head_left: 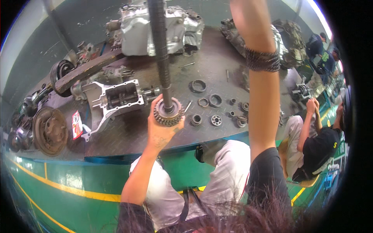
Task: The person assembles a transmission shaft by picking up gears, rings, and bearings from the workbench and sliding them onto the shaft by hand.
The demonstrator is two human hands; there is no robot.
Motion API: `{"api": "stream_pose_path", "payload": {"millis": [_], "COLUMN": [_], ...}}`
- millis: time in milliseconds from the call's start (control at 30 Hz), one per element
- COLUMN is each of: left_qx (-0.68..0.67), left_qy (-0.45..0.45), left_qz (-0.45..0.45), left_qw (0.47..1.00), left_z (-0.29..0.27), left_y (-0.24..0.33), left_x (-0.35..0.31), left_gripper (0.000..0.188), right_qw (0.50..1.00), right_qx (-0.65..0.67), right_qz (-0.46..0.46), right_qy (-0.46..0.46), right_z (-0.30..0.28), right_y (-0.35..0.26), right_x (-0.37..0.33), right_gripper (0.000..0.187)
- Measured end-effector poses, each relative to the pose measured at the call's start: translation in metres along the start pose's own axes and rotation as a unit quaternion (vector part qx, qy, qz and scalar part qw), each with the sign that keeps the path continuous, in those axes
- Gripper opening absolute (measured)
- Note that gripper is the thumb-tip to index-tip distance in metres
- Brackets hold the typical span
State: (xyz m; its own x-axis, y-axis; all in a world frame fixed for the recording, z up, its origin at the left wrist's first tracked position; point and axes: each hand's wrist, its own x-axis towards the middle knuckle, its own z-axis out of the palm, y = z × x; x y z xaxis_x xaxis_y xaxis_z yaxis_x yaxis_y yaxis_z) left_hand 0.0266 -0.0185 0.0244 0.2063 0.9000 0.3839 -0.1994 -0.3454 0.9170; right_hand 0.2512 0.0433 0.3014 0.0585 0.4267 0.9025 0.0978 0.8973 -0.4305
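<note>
My left hand is closed around a toothed gear above the near edge of the bench. A long dark shaft stands nearly upright, its thin lower end in the middle of that gear, its upper end past the top of the picture. My right hand is raised high at the upper right, blurred, its fingers cut off by the frame edge. Several loose gears, among them a toothed ring, and a ball bearing lie on the bench right of my left hand.
An opened gearbox housing lies left of my left hand, beside a red and white packet. Farther left is a rusty brake drum. A large silver transmission case stands at the back. At the right another person sits working.
</note>
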Motion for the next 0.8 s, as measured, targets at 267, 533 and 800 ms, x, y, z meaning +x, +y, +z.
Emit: {"api": "stream_pose_path", "payload": {"millis": [267,533,800], "left_qx": [0.005,0.028,0.043], "left_qy": [-0.036,-0.007,-0.017], "left_qz": [-0.005,-0.022,-0.016], "left_qw": [0.999,0.999,0.999], "left_z": [0.004,-0.004,-0.006], "left_y": [0.008,0.011,0.009], "left_x": [-0.006,-0.004,0.003], "left_gripper": [0.1,0.099,0.109], "right_qw": [0.795,0.677,0.919], "right_qx": [-0.522,-0.642,-0.104], "right_qz": [0.294,0.311,0.306], "right_qy": [-0.099,-0.183,-0.225], "right_z": [-0.133,-0.149,-0.02], "right_y": [0.185,0.201,0.068], "right_x": [-0.235,-0.319,-0.214], "right_gripper": [0.061,0.068,0.084]}}
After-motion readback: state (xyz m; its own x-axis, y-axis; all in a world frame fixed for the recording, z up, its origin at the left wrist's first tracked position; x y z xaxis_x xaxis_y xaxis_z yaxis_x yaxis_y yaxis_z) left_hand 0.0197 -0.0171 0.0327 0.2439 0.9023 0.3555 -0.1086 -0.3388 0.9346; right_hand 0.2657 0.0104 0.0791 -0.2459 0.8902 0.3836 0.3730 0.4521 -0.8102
